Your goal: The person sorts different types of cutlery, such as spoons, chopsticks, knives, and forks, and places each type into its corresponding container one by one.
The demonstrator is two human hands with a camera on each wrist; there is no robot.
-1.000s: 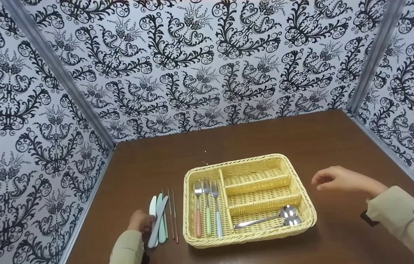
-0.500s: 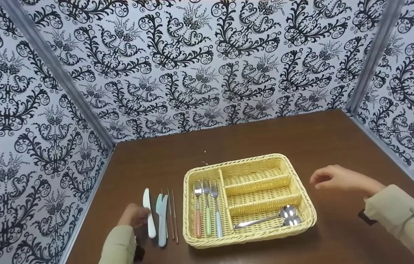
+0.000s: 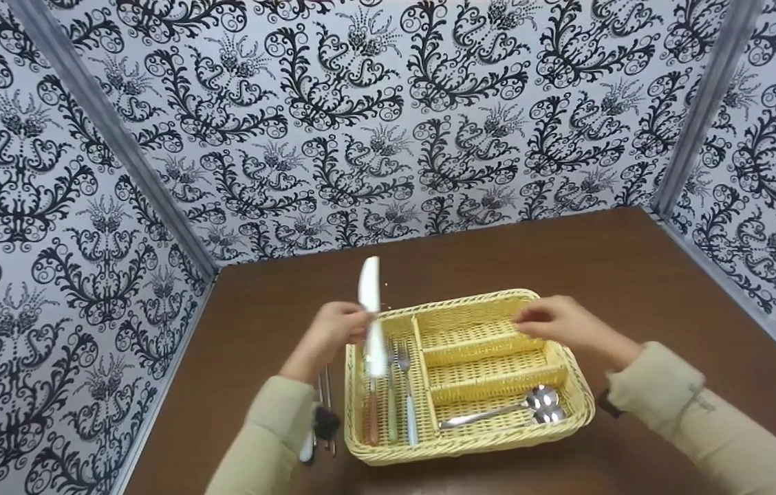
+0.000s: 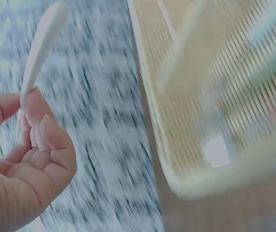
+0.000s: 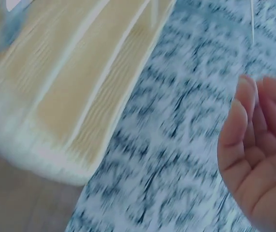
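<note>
My left hand (image 3: 341,328) pinches a white knife (image 3: 375,344) between thumb and fingertips, held upright above the left part of the yellow wicker basket (image 3: 470,452). The left wrist view shows the same hand (image 4: 31,159) gripping the knife (image 4: 43,41). Over the basket's right rim hovers my right hand (image 3: 567,323), its fingers loosely curled with nothing in them; the right wrist view shows this hand (image 5: 259,150) as well. Forks, one with a light blue handle (image 3: 412,421), lie in the left compartment, partly behind the knife. Spoons (image 3: 541,399) lie in the front right compartment.
Left of the basket, thin metal chopsticks (image 3: 329,405) and the handle end of a pale knife (image 3: 306,448) lie on the brown table (image 3: 250,309), partly hidden by my left wrist. Patterned walls (image 3: 388,124) enclose the table's back and sides.
My left hand has lifted the white knife off the table and carried it right, over the basket. My right hand has moved left, from beside the basket to over its right rim.
</note>
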